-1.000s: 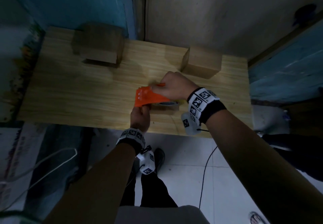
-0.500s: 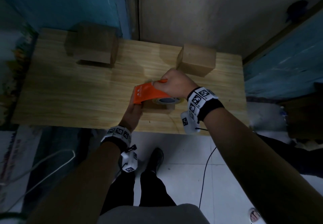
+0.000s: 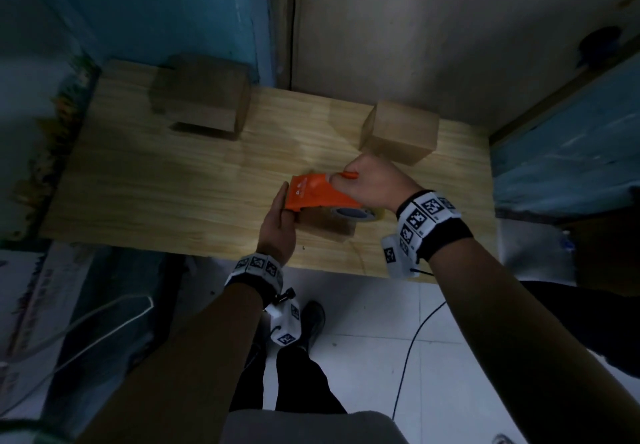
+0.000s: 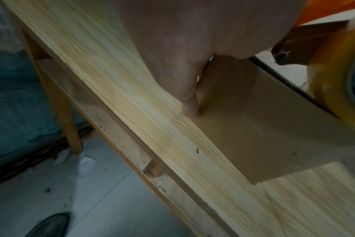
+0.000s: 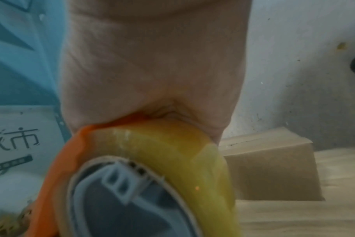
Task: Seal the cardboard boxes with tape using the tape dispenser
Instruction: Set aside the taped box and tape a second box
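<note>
A small cardboard box stands near the front edge of the wooden table. Over its top my right hand grips the handle of the orange tape dispenser, whose yellowish tape roll lies over the box's right part. My left hand lies flat against the box's left side with straight fingers, below the dispenser's front end. How the tape meets the box is hidden.
Two more cardboard boxes stand at the back of the table: a darker one at the left and a lighter one at the right. Walls close the back. A cable runs over the white floor.
My left hand has straightened and slid from under the dispenser's front to the box's left side. The right hand keeps its hold on the dispenser over the box.
</note>
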The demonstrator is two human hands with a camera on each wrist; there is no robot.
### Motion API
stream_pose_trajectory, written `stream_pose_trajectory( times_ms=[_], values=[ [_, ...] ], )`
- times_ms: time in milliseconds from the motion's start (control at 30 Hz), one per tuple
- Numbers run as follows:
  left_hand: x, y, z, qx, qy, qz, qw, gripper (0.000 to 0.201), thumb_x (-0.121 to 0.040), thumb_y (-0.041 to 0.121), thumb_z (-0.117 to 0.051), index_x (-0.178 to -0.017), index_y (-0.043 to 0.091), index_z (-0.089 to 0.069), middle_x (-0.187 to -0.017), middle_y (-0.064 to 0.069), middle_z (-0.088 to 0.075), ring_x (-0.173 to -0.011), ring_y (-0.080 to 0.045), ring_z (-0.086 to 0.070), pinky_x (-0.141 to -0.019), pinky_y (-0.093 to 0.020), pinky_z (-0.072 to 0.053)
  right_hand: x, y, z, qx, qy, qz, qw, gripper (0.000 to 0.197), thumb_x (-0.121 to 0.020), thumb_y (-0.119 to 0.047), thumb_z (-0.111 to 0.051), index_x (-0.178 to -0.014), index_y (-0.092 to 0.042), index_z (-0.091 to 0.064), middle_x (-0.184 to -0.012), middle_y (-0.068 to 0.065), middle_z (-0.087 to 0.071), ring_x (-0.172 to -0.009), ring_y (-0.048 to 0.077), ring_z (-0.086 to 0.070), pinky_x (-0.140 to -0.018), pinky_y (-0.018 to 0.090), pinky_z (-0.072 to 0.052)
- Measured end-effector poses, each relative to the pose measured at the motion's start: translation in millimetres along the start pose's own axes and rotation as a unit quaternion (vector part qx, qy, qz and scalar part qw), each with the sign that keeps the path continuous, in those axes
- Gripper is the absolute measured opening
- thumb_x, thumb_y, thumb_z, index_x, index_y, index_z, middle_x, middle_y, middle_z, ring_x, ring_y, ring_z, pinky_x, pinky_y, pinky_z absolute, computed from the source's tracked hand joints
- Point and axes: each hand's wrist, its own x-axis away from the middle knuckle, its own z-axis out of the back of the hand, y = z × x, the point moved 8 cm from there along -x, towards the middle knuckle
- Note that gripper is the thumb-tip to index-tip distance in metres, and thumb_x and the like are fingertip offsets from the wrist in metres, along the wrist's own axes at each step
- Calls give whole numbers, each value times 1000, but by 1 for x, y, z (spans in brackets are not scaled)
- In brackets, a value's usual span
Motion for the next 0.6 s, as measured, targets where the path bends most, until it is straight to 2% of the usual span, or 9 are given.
stream_pose_trajectory(
  times_ms=[100, 167, 200, 233, 267, 300, 367, 500, 600],
  values=[
    [-2, -5, 2, -7, 3, 3, 1000, 62, -91, 35, -29, -153, 29, -28, -152, -8, -40, -136, -24, -41, -112, -46, -38, 3, 1, -2, 0, 5, -1, 1000, 56, -91, -54, -56, -53, -14, -48, -53, 4, -50, -51, 17, -52, -51, 29, -37],
    [-5, -13, 0, -4, -33, 12, 999, 59, -93, 36, -31, -152, 40, -24, -149, -16, -42, -135, -37, -41, -109, -56, -38, 2, 1, -2, -1, 11, 2, 1000, 56, -91, -53, -55, -52, -14, -45, -52, 5, -48, -50, 18, -50, -51, 30, -37],
    [-5, -13, -3, 11, -59, 24, 998, 57, -95, 35, -32, -150, 47, -22, -149, -16, -42, -134, -39, -41, -109, -57, -38, 1, 1, -3, -1, 12, 4, 1000, 56, -90, -53, -55, -52, -14, -44, -52, 5, -47, -50, 18, -50, -51, 30, -37],
    [-5, -8, -5, 33, -76, 35, 996, 57, -97, 31, -34, -148, 51, -21, -149, -10, -42, -133, -34, -43, -109, -54, -39, 1, 0, -4, 2, 14, 5, 1000, 56, -90, -53, -54, -51, -14, -44, -52, 5, -48, -51, 19, -50, -51, 31, -37],
    [-6, -6, -5, 57, -79, 55, 994, 58, -99, 24, -33, -149, 50, -21, -145, 2, -44, -128, -22, -47, -107, -45, -41, 0, -1, -4, 5, 16, 6, 1000, 57, -90, -53, -54, -51, -13, -45, -53, 6, -49, -52, 20, -51, -51, 32, -38],
    [-7, -5, -4, 89, -77, 87, 989, 60, -100, 14, -31, -150, 47, -23, -135, 12, -47, -118, -11, -48, -99, -35, -43, -1, -3, -5, 5, 19, 8, 1000, 57, -89, -53, -54, -51, -13, -45, -54, 7, -50, -53, 21, -52, -51, 34, -40],
    [-11, -5, -4, 136, -69, 136, 979, 61, -100, 6, -29, -149, 43, -29, -121, 16, -49, -104, -5, -47, -89, -28, -41, -2, -5, -6, 4, 23, 9, 1000, 56, -89, -53, -54, -51, -12, -47, -54, 9, -52, -53, 22, -53, -51, 36, -41],
    [-12, -4, 6, 123, -42, 145, 981, 39, -103, 38, -32, -140, 44, -44, -129, 6, -48, -113, -16, -48, -93, -39, -44, -2, -5, -8, 2, 25, 12, 1000, 56, -88, -52, -56, -50, -12, -46, -51, 8, -48, -48, 20, -48, -48, 33, -36],
    [-18, 2, 8, 32, -34, 103, 994, 33, -104, 46, -28, -128, 36, -48, -127, 1, -48, -115, -28, -50, -87, -53, -53, 1, 1, -5, -22, 31, 11, 999, 56, -88, -51, -57, -50, -11, -45, -49, 6, -46, -46, 17, -46, -47, 31, -35]
  ],
)
